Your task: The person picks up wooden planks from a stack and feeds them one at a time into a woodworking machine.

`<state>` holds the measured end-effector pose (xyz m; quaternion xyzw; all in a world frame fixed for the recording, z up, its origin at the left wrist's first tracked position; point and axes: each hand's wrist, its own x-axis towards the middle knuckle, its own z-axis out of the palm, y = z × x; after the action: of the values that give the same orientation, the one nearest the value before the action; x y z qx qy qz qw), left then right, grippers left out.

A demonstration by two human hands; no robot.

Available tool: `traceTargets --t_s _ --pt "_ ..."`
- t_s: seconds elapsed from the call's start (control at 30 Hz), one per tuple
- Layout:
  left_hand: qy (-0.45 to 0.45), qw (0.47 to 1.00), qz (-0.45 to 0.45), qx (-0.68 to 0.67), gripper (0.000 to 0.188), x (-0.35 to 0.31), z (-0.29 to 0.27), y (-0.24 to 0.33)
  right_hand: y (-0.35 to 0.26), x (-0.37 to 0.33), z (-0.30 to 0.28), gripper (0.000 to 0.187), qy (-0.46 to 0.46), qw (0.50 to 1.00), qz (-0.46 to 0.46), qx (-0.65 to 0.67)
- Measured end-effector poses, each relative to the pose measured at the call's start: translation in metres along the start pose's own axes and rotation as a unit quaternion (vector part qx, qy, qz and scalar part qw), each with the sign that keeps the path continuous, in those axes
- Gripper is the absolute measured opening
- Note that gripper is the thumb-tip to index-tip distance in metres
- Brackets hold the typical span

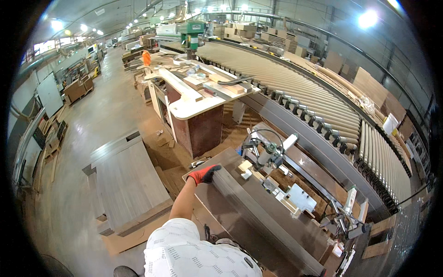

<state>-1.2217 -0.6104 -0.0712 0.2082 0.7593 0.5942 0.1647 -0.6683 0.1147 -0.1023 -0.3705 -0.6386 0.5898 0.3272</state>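
A long grey wood-grain board [260,217], seemingly several thin boards stacked, lies slantwise across a brown worktable [217,214] in front of me. My left hand [204,175], in a red and black glove, is closed round its far left end. At the lower right, by the near end of the board, only a bit of my right hand's red glove [323,272] shows; its fingers are hidden. Along the table's far side stand clamp-like machine units with hoses [267,154] and a second such unit [348,221].
On the floor to the left lies a stack of grey panels [131,184]. Ahead stands a cluttered workbench [187,108] with wood strips and tape rolls. A roller conveyor [300,87] runs along the right. Dark wrapped material [406,235] stands at the near right.
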Motion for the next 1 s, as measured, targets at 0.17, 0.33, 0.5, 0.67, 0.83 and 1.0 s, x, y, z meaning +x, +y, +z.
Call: traceTargets --t_s 0.17,0.33,0.5,0.67,0.83,1.0 --pt "0.012 0.977 -0.112 -0.183 0.050 0.012 -0.004 0.004 -0.027 -0.047 0.020 0.070 0.059 0.994 -0.047 -0.078" --pt "0.010 0.973 -0.101 -0.209 0.057 0.011 -0.080 -0.020 -0.019 -0.102 0.069 0.074 0.026 0.998 -0.010 -0.054" --pt "0.023 0.936 -0.212 -0.281 0.037 0.047 -0.128 -0.033 0.003 -0.196 0.082 0.078 -0.003 0.995 0.095 0.017" --pt "-0.036 0.887 -0.190 -0.419 0.040 0.080 -0.132 -0.037 0.038 -0.257 0.082 0.060 0.012 0.941 0.279 0.192" --pt "0.031 0.905 -0.190 -0.379 0.059 0.068 -0.129 -0.025 0.019 -0.263 0.088 0.036 -0.154 0.961 0.159 0.166" --pt "0.185 0.892 -0.131 -0.391 0.077 0.031 -0.069 -0.022 0.034 -0.225 0.081 0.056 -0.198 0.906 0.275 0.254"
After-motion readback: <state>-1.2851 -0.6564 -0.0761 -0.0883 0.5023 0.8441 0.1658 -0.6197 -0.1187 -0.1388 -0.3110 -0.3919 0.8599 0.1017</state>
